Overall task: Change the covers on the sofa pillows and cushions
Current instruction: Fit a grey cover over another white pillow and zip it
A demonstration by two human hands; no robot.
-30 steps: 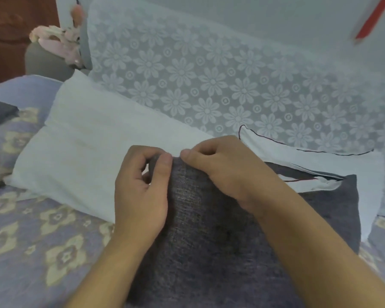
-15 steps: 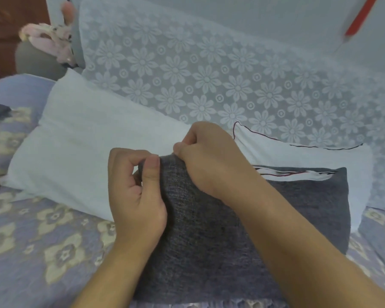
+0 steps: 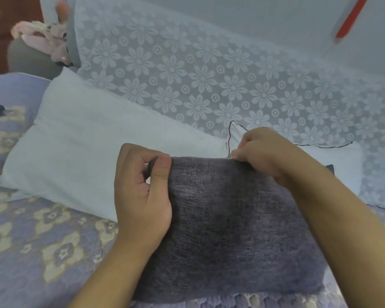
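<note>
While both hands pinch its top edge, left hand (image 3: 142, 196), right hand (image 3: 267, 152), grey cushion cover (image 3: 231, 230)

A dark grey woven cushion cover (image 3: 231, 218) lies flat on the sofa, top edge pinched, against white pillows (image 3: 87, 152).

Soft, even, rather dim light with a cool bluish cast fills the head view, and its source cannot be told; there is no glare, only faint shadow under the hands (image 3: 142, 192) and in the folds of the grey cushion cover (image 3: 231, 218). The middle is fairly sharp, with the cover's weave readable. Toward the edges the picture softens and bends with the wide lens: the red object (image 3: 351, 16) at top right is smeared, and the pink soft toy (image 3: 42, 38) at top left is blurred.
</note>
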